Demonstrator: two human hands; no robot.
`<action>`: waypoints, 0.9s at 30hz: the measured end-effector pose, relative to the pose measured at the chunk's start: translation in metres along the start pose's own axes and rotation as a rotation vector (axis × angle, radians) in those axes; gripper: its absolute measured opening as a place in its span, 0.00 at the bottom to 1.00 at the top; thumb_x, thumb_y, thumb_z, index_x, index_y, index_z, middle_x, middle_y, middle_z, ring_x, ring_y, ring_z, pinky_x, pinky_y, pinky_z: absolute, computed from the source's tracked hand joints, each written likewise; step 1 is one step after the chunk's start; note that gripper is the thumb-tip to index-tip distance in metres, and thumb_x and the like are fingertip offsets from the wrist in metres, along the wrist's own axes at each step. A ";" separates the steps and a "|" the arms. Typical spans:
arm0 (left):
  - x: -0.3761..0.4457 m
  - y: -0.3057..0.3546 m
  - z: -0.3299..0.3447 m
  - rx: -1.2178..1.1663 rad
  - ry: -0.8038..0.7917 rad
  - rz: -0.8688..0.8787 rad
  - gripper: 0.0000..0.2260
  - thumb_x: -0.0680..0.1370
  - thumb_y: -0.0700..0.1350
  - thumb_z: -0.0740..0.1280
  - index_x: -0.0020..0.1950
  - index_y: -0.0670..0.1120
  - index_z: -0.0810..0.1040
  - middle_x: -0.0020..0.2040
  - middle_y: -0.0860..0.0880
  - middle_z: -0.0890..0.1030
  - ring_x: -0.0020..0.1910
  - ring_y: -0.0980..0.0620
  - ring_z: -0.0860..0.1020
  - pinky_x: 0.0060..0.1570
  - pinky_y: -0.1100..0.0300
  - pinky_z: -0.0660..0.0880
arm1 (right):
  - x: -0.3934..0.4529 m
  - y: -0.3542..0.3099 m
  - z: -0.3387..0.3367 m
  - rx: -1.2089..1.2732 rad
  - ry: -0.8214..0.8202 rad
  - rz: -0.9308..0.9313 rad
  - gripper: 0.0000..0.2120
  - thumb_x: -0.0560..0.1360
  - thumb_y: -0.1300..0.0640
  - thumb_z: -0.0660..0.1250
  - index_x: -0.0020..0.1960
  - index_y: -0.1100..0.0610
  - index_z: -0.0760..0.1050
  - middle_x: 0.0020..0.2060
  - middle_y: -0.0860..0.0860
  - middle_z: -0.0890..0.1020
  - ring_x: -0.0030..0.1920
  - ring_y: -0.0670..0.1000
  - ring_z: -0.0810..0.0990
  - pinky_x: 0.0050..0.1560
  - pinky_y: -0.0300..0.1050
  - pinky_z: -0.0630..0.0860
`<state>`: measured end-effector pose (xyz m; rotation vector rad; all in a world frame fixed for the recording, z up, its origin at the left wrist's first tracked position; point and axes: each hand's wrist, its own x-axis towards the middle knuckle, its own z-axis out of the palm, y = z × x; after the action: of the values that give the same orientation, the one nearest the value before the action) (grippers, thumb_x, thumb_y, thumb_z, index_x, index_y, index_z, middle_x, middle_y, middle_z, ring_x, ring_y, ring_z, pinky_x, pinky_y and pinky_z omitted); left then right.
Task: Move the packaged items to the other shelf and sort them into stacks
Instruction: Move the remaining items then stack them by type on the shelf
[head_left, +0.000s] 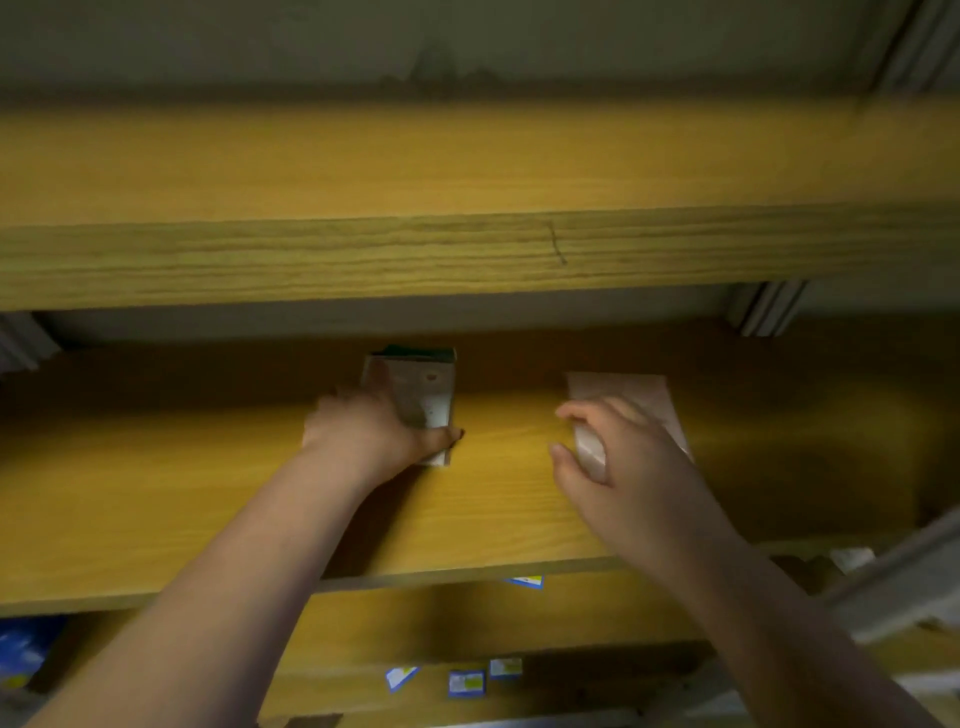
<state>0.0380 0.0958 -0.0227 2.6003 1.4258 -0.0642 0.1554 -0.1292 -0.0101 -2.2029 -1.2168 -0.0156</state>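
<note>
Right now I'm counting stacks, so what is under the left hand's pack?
The left hand holds the pack flat on the wooden shelf. Only board shows around it; whether another pack lies beneath is hidden.

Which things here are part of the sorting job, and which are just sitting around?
Part of the job:
- left hand on the grey packet
- right hand on the pink packet
- middle shelf under both packets
- small blue and white packets on the shelf below, probably waiting their turn

Just sitting around:
- top shelf
- metal shelf rail
</note>
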 end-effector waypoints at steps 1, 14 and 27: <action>-0.002 -0.003 -0.001 -0.016 0.014 0.036 0.57 0.57 0.81 0.62 0.78 0.51 0.56 0.70 0.43 0.74 0.66 0.39 0.74 0.61 0.47 0.75 | -0.001 0.001 0.001 -0.007 0.006 0.057 0.18 0.77 0.46 0.65 0.66 0.46 0.74 0.61 0.41 0.76 0.62 0.42 0.70 0.61 0.44 0.71; -0.047 -0.017 -0.011 -1.188 -0.105 0.132 0.03 0.78 0.45 0.71 0.50 0.48 0.79 0.39 0.42 0.86 0.32 0.45 0.82 0.31 0.52 0.78 | 0.001 0.036 0.007 -0.426 -0.211 0.565 0.60 0.58 0.17 0.44 0.78 0.56 0.51 0.70 0.60 0.67 0.67 0.62 0.68 0.66 0.57 0.67; -0.072 0.003 -0.011 -1.745 -0.592 -0.036 0.12 0.77 0.39 0.67 0.61 0.44 0.75 0.46 0.38 0.87 0.42 0.39 0.87 0.32 0.50 0.83 | 0.011 0.046 -0.006 -0.394 -0.211 0.733 0.65 0.48 0.25 0.71 0.75 0.55 0.53 0.68 0.60 0.66 0.68 0.62 0.67 0.63 0.56 0.69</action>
<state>0.0013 0.0363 -0.0026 0.9509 0.6293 0.2616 0.1983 -0.1418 -0.0256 -2.9395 -0.4585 0.3041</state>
